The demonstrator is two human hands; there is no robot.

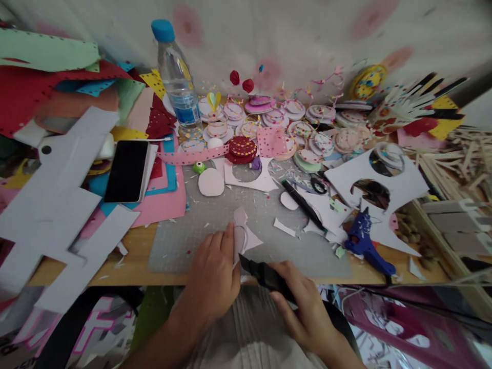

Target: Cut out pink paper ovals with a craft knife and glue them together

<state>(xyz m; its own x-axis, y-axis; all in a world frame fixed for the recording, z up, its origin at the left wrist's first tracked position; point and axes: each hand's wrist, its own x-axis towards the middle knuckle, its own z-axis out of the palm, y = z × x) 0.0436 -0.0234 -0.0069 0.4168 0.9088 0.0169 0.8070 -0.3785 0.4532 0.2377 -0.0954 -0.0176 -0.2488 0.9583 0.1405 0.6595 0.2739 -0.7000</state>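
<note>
My left hand point(215, 271) is closed on a pale pink foam scrap point(243, 236) at the near edge of the grey cutting mat point(180, 241), fingers pinching the piece from the left. My right hand point(303, 302) grips black scissors point(265, 274), whose blades point left into the scrap just below my left fingertips. The scrap has a curved cut in it. Both hands hover over the table's front edge above my lap.
A black phone point(126, 170) lies left of the mat beside grey foam cut-outs point(57, 205). A water bottle point(176, 77) stands at the back. Several decorated foam discs point(269, 123) crowd the rear. A blue glue gun point(365, 243) lies right, with wooden sticks point(457, 164) beyond.
</note>
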